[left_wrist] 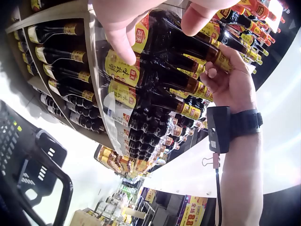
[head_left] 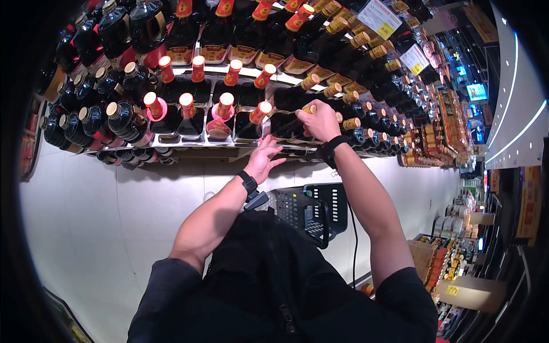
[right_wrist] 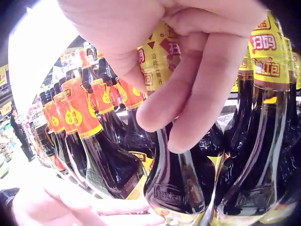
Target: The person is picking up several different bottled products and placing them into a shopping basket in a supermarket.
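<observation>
My right hand (head_left: 321,121) grips the yellow-wrapped neck of a dark glass soy sauce bottle (right_wrist: 174,183) at the front of the shelf. In the right wrist view, its fingers curl round the neck just above the bottle's shoulder. My left hand (head_left: 263,160) is lower and to the left, its fingers spread at the shelf front. Seen from the left wrist, that hand's fingers (left_wrist: 123,44) lie close along the yellow-labelled bottle fronts. Bottles with red-orange neck wraps (right_wrist: 77,108) stand just to the left of the gripped one.
More dark bottles (head_left: 123,123) fill the shelf on the left, and yellow-necked ones (left_wrist: 155,101) stand in a row to the right. Price cards (head_left: 379,20) hang above. Below my hands, a black shopping basket (head_left: 290,208) with a raised handle (head_left: 326,226) is close to my body.
</observation>
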The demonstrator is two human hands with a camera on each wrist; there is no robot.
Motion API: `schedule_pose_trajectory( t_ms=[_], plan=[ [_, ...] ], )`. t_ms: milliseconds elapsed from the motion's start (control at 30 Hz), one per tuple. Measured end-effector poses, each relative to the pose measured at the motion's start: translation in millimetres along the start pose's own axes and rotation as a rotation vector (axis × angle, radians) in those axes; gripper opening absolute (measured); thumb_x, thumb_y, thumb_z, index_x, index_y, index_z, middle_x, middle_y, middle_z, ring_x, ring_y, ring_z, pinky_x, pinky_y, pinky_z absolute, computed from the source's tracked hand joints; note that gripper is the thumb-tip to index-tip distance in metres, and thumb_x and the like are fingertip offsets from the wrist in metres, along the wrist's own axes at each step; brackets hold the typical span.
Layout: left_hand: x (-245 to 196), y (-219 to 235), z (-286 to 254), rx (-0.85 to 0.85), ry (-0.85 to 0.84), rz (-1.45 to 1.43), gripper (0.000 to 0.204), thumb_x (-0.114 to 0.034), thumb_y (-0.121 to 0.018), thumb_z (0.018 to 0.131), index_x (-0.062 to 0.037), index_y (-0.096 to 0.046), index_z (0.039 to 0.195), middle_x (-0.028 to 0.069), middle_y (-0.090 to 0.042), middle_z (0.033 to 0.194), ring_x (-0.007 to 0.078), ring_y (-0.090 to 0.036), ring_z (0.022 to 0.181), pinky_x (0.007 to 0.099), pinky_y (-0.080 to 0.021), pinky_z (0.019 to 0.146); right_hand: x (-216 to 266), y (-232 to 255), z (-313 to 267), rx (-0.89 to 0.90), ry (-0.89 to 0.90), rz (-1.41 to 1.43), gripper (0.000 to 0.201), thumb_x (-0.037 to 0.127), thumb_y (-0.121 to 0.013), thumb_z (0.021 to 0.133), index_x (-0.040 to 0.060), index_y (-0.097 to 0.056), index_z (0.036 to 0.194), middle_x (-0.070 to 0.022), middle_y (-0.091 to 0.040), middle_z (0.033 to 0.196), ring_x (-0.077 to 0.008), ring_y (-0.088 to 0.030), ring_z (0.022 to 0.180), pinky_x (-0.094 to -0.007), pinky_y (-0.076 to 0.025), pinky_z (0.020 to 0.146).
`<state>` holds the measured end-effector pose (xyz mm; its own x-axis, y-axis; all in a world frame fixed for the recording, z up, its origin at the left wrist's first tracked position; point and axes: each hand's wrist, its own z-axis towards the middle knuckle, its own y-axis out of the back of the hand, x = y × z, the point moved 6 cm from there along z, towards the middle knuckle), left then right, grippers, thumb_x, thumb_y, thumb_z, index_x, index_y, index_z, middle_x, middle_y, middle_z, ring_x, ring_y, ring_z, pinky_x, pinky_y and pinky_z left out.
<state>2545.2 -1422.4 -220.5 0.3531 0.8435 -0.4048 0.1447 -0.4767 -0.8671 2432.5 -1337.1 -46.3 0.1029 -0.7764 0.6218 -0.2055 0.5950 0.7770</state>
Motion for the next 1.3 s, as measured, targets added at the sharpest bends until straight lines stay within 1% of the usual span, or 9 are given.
schedule_pose_trajectory(
  t_ms=[300,400,633,700,833,933,1033,1167,1300],
  plan=[
    [-6.1,-10.7,-9.3,-0.036,0.000,0.092,0.080,-0.008,-0.049,0.089,-0.0108,-0.001,0.153,0.0115,-0.010,0.159,0.0255,-0.033,0.138,0.0461,-0.040,0.105,-3.3,-0.1,-2.6,-0.008,0.023,0.011,0.042,0.028,-0.072,0.077,-0.0051,-0.061,0.100,-0.0158,-0.067,0.071,-0.0217,-0.065,0.051,-0.0323,-0.053,0.051],
    [-5.0,-10.4,-11.3,-0.004,0.008,0.091,0.078,-0.008,-0.050,0.089,-0.0095,-0.006,0.153,0.0136,-0.012,0.159,0.0267,-0.034,0.138,0.0468,-0.040,0.104,-7.6,7.5,-5.2,-0.064,0.001,0.002,0.060,0.035,-0.075,0.074,-0.0030,-0.057,0.117,-0.0189,-0.069,0.087,-0.0249,-0.069,0.068,-0.0340,-0.055,0.064],
    [5.6,15.8,-37.8,0.016,0.104,0.134,0.064,-0.009,-0.049,0.093,-0.0045,-0.021,0.150,0.0160,-0.024,0.155,0.0288,-0.042,0.133,0.0470,-0.043,0.101,-5.1,46.5,-72.9,-0.268,-0.011,0.168,0.053,0.034,-0.074,0.078,-0.0003,-0.059,0.116,-0.0090,-0.063,0.065,-0.0172,-0.063,0.061,-0.0305,-0.051,0.062],
    [12.0,32.8,-54.8,-0.018,0.136,0.194,0.055,-0.011,-0.049,0.095,-0.0035,-0.032,0.146,0.0159,-0.034,0.150,0.0286,-0.048,0.128,0.0440,-0.047,0.098,-31.7,52.0,-108.1,-0.216,-0.063,0.457,0.038,0.029,-0.072,0.081,-0.0008,-0.063,0.104,-0.0043,-0.059,0.058,-0.0097,-0.058,0.054,-0.0255,-0.048,0.055],
    [20.3,83.0,-94.2,-0.186,0.176,0.365,0.048,-0.016,-0.049,0.096,-0.0030,-0.040,0.141,0.0151,-0.049,0.139,0.0259,-0.056,0.118,0.0392,-0.051,0.092,-199.5,42.2,-175.5,-0.160,-0.388,0.236,0.029,0.028,-0.070,0.083,-0.0005,-0.067,0.086,-0.0066,-0.063,0.065,-0.0121,-0.060,0.059,-0.0270,-0.048,0.058],
    [23.7,132.0,-139.4,-0.356,0.157,0.465,0.046,-0.016,-0.048,0.096,-0.0030,-0.042,0.140,0.0141,-0.055,0.132,0.0247,-0.061,0.109,0.0375,-0.052,0.088,-320.9,26.3,-258.5,-0.289,-0.367,0.022,0.035,0.032,-0.069,0.085,-0.0024,-0.067,0.090,-0.0072,-0.065,0.072,-0.0121,-0.060,0.067,-0.0272,-0.047,0.062],
    [44.6,184.1,-200.0,-0.570,0.175,0.546,0.046,-0.021,-0.048,0.095,-0.0031,-0.045,0.137,0.0141,-0.060,0.124,0.0229,-0.064,0.100,0.0352,-0.053,0.083,-359.1,17.7,-324.7,-0.031,-0.609,0.254,0.039,0.037,-0.069,0.087,-0.0016,-0.068,0.094,-0.0052,-0.065,0.078,-0.0089,-0.056,0.067,-0.0247,-0.045,0.063],
    [87.7,235.7,-311.8,-0.903,0.317,0.651,0.046,-0.025,-0.047,0.093,-0.0026,-0.047,0.133,0.0168,-0.062,0.118,0.0273,-0.063,0.097,0.0411,-0.052,0.083,-409.0,-18.3,-371.0,-0.103,-0.496,0.509,0.036,0.034,-0.069,0.088,-0.0014,-0.067,0.087,-0.0031,-0.063,0.076,-0.0098,-0.059,0.068,-0.0236,-0.046,0.060],
    [132.2,224.1,-397.7,-1.059,0.375,0.593,0.046,-0.017,-0.047,0.089,-0.0010,-0.048,0.132,0.0188,-0.063,0.114,0.0302,-0.063,0.098,0.0430,-0.052,0.084,-409.6,-35.6,-378.3,0.174,-0.726,0.761,0.027,0.026,-0.070,0.085,0.0024,-0.061,0.076,-0.0040,-0.058,0.063,-0.0133,-0.054,0.048,-0.0278,-0.042,0.045]
  ],
)
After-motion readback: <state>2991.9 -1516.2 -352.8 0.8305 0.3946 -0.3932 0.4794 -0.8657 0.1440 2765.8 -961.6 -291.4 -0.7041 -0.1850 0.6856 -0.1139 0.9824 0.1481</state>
